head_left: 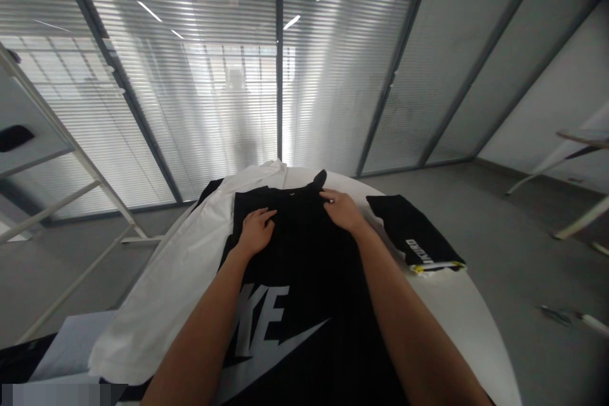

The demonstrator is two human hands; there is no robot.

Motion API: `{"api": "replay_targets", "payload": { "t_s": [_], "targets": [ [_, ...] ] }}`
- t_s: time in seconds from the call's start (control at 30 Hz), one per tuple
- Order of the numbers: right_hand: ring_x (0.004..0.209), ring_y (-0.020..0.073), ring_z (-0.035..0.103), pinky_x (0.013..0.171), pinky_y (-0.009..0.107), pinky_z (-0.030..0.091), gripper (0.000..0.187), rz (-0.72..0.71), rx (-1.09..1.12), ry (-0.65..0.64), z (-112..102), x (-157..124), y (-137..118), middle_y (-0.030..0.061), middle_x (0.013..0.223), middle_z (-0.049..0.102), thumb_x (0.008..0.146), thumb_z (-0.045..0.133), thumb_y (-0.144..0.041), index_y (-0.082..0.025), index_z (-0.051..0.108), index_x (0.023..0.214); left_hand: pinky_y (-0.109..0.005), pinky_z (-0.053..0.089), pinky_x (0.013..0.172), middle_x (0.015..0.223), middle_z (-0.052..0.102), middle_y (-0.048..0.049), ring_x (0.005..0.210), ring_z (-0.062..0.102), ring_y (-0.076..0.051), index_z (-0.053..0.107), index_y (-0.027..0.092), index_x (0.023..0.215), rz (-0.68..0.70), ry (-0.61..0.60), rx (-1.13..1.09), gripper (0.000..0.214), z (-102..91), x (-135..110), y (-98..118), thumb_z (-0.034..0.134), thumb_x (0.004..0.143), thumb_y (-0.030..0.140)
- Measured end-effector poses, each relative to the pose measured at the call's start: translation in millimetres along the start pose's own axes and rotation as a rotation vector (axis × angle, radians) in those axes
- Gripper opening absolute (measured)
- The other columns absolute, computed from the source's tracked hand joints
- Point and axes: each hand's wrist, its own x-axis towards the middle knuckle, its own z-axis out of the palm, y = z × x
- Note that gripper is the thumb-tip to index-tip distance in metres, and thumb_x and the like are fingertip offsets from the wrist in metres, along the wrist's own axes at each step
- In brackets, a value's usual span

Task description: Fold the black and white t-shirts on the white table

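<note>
A black T-shirt [304, 254] with a large grey "KE" and swoosh print lies spread out on the white table [476, 323], its neck end away from me. My left hand [257, 229] rests on the upper left part of the shirt, fingers stretched out over the cloth. At the upper right, near the collar, my right hand [343, 209] pinches the shirt's edge between thumb and fingers. Just beyond those fingertips a small corner of black cloth sticks up. My forearms cover parts of the shirt's sides and print.
To the left lies a long white garment [176, 266], with dark cloth under its far end. A folded black garment [413, 231] with white lettering sits on the right. Beyond the table stands a glass wall with blinds [228, 108]; a white metal frame [90, 171] is at left.
</note>
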Motion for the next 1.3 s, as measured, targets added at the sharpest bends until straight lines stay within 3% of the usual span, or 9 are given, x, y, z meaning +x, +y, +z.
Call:
{"api": "replay_targets", "payload": {
  "t_s": [0.1, 0.2, 0.27, 0.33, 0.57, 0.73, 0.83, 1.07, 1.3],
  "targets": [
    [0.130, 0.0185, 0.047, 0.113, 0.032, 0.031, 0.051, -0.257, -0.055, -0.066, 19.4, -10.0, -30.0, 0.0035, 0.142, 0.051, 0.081, 0.044, -0.008, -0.018, 0.061, 0.128, -0.041, 0.038, 0.107, 0.124, 0.064, -0.0074, 0.116, 0.056, -0.021, 0.061, 0.020, 0.127, -0.022, 0.092, -0.310, 0.043, -6.2, 3.9, 9.9, 0.037, 0.093, 0.029],
    [0.130, 0.0195, 0.046, 0.112, 0.033, 0.032, 0.048, -0.449, -0.068, -0.118, 41.3, -21.6, -50.9, 0.0093, 0.141, 0.051, 0.082, 0.044, -0.008, -0.013, 0.061, 0.127, -0.037, 0.048, 0.095, 0.119, 0.067, -0.0079, 0.102, 0.064, -0.019, 0.044, 0.017, 0.142, -0.083, 0.070, -0.618, 0.051, -12.5, 2.8, 18.4, 0.028, 0.097, 0.035],
    [0.129, 0.0203, 0.048, 0.111, 0.033, 0.033, 0.045, -0.552, -0.055, -0.169, 52.4, -27.7, -59.1, 0.0118, 0.139, 0.053, 0.082, 0.045, -0.008, -0.012, 0.063, 0.124, -0.036, 0.050, 0.093, 0.121, 0.066, -0.0077, 0.103, 0.064, -0.019, 0.040, 0.018, 0.145, -0.092, 0.048, -0.677, 0.053, -15.8, 1.1, 21.0, 0.026, 0.098, 0.038],
    [0.126, 0.0208, 0.051, 0.109, 0.034, 0.034, 0.042, -0.607, -0.047, -0.214, 58.7, -31.3, -63.3, 0.0126, 0.136, 0.055, 0.082, 0.046, -0.007, -0.012, 0.065, 0.119, -0.036, 0.047, 0.098, 0.125, 0.065, -0.0069, 0.111, 0.061, -0.020, 0.047, 0.017, 0.141, -0.078, 0.033, -0.646, 0.053, -17.6, 0.2, 21.4, 0.023, 0.099, 0.039],
    [0.116, 0.0182, 0.055, 0.102, 0.033, 0.038, 0.036, -0.572, 0.023, -0.238, 49.7, -34.8, -64.6, 0.0082, 0.121, 0.062, 0.079, 0.048, -0.005, -0.018, 0.063, 0.108, -0.032, 0.037, 0.109, 0.126, 0.064, -0.0049, 0.122, 0.055, -0.018, 0.065, 0.016, 0.119, -0.089, 0.031, -0.550, 0.045, -7.6, 6.3, 13.6, 0.031, 0.097, 0.034],
    [0.099, 0.0237, 0.061, 0.083, 0.033, 0.045, 0.031, -0.267, -0.173, -0.303, 32.2, -38.4, -59.4, 0.0127, 0.111, 0.062, 0.080, 0.057, -0.023, -0.015, 0.054, 0.110, -0.031, 0.052, 0.087, 0.112, 0.069, -0.0068, 0.094, 0.066, -0.018, 0.064, 0.014, 0.116, -0.150, 0.009, -0.567, 0.038, 2.7, 7.6, 6.1, 0.042, 0.092, 0.033],
    [0.097, 0.0288, 0.063, 0.077, 0.035, 0.046, 0.029, -0.141, -0.307, -0.392, 27.0, -38.6, -58.6, 0.0169, 0.106, 0.065, 0.086, 0.053, -0.035, -0.013, 0.057, 0.104, -0.032, 0.052, 0.086, 0.107, 0.070, -0.0067, 0.089, 0.067, -0.018, 0.064, 0.015, 0.116, -0.163, -0.007, -0.531, 0.035, 3.2, 6.4, 5.7, 0.048, 0.089, 0.031],
    [0.091, 0.0251, 0.065, 0.069, 0.029, 0.042, 0.022, -0.278, -0.269, -0.458, 29.7, -43.1, -68.7, 0.0110, 0.100, 0.070, 0.082, 0.053, -0.025, -0.016, 0.059, 0.101, -0.033, 0.037, 0.110, 0.134, 0.058, -0.0084, 0.125, 0.052, -0.020, 0.056, 0.014, 0.129, -0.139, 0.017, -0.464, 0.046, -2.3, 7.2, 9.2, 0.049, 0.083, 0.016],
    [0.081, 0.0198, 0.064, 0.063, 0.026, 0.039, 0.017, -0.446, -0.205, -0.552, 36.2, -51.2, -79.9, 0.0054, 0.090, 0.069, 0.077, 0.055, -0.018, -0.019, 0.062, 0.092, -0.034, 0.029, 0.115, 0.143, 0.048, -0.0144, 0.135, 0.043, -0.022, 0.047, 0.009, 0.137, -0.146, -0.006, -0.475, 0.056, -0.6, 5.8, 12.4, 0.055, 0.087, 0.033]
  ]
}}
